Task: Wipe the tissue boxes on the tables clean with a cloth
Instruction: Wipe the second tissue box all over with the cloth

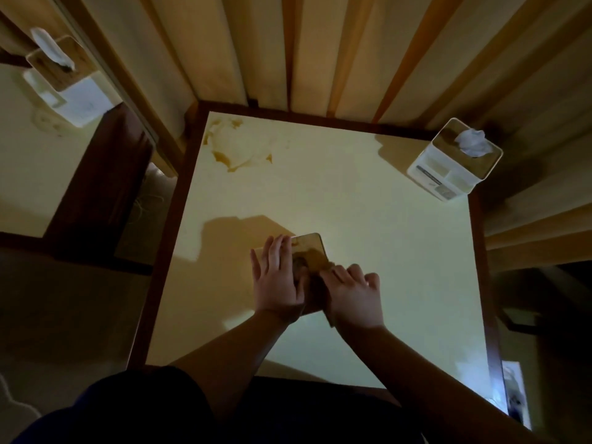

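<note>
I am resting my left hand [277, 277] flat on the top of a tissue box [309, 251] that is sitting on the table [368, 238] right in front of me. The fingers [275, 248] of that hand are lying stretched out and close together over the box's lid, palm down, pressing on it rather than wrapping around it. Just beside it, my right hand [354, 294] is curling loosely, knuckles up, with its fingertips touching the near right edge of the same box. A dark cloth [317, 293] is showing between my two hands, tucked under the right one and lying against the box; how tightly I am gripping it I cannot tell, since my fingers are hiding most of it. Beyond my left fingertips only a corner of the box's pale, shiny lid is showing.

Well away from my right hand, up at the far right corner of the table, a second tissue box [455, 158] is standing, white with a tissue sticking up out of its top. Far off from my left hand, on a neighbouring table [28, 155] across a gap, a third tissue box [69, 81] is standing with a tissue poking out too. Ahead of my left hand, toward the far left corner of my table, a brownish stain [237, 145] is spreading over the pale surface.
</note>
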`<state>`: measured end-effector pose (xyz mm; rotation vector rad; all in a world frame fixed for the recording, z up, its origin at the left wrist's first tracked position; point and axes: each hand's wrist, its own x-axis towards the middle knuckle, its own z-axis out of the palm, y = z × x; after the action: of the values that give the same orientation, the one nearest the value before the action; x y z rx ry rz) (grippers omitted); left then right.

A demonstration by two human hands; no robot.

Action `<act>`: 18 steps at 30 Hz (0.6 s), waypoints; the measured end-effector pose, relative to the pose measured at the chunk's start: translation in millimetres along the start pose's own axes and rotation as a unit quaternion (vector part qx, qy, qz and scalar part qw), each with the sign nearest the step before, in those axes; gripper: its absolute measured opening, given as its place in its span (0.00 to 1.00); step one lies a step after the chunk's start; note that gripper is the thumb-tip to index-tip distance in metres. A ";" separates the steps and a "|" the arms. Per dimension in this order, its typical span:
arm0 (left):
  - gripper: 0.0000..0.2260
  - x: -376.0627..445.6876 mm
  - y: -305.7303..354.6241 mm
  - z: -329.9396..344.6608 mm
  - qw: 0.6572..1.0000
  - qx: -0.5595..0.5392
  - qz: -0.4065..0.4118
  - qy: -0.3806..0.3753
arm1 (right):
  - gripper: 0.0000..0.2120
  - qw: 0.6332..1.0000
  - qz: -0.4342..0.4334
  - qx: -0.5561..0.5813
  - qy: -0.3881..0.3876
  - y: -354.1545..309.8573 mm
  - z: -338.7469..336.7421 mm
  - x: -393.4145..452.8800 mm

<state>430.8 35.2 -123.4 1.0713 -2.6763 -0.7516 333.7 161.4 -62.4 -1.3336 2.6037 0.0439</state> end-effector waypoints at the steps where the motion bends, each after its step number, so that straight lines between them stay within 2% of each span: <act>1: 0.32 0.3 -0.5 0.2 1.000 0.000 0.003 0.004 | 0.21 1.000 0.001 -0.002 -0.018 1.4 -2.8 -5.0; 6: 0.32 -0.1 0.6 0.9 1.000 -0.019 -0.008 0.010 | 0.08 0.996 -0.011 -0.034 -0.085 0.8 -18.2 -13.4; 8: 0.31 1.0 1.7 1.8 1.000 -0.023 -0.016 0.009 | 0.08 0.991 -0.014 -0.042 -0.128 -0.7 -29.5 -8.1; 11: 0.30 2.5 2.1 2.1 1.000 -0.022 -0.018 0.004 | 0.03 0.989 -0.017 -0.048 -0.142 -6.7 -44.0 9.1; 18: 0.32 0.7 0.1 3.0 1.000 -0.002 -0.021 -0.010 | 0.08 0.993 0.011 -0.062 -0.095 -20.7 -48.3 68.1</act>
<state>429.3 36.0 -125.9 1.1294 -2.6759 -0.7796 303.3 88.8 -27.7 -1.2708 2.4892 0.3245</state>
